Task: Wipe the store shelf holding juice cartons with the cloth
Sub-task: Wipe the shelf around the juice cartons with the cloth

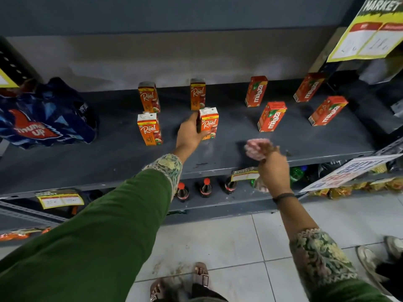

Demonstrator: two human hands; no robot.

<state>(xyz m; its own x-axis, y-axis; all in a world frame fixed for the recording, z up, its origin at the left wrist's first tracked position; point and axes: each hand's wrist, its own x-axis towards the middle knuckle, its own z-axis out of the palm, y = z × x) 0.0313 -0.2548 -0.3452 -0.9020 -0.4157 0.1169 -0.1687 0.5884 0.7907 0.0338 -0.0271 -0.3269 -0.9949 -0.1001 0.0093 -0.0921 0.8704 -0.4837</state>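
A dark grey metal shelf (122, 153) holds several small juice cartons: orange Real cartons (150, 129) on the left and red Maaza cartons (271, 116) on the right. My left hand (189, 134) grips the front right Real carton (209, 123), which stands upright on the shelf. My right hand (272, 168) hovers over the shelf's front edge, shut on a bunched pink and white cloth (256, 149) that touches the shelf surface.
A blue Thums Up bottle pack (43, 118) lies at the shelf's left end. Cola bottles (205, 188) stand on the lower shelf. Price tags (60, 200) hang from the edges. A promo sign (349, 173) juts out at right. Another person's shoes (370, 264) stand on the tiled floor.
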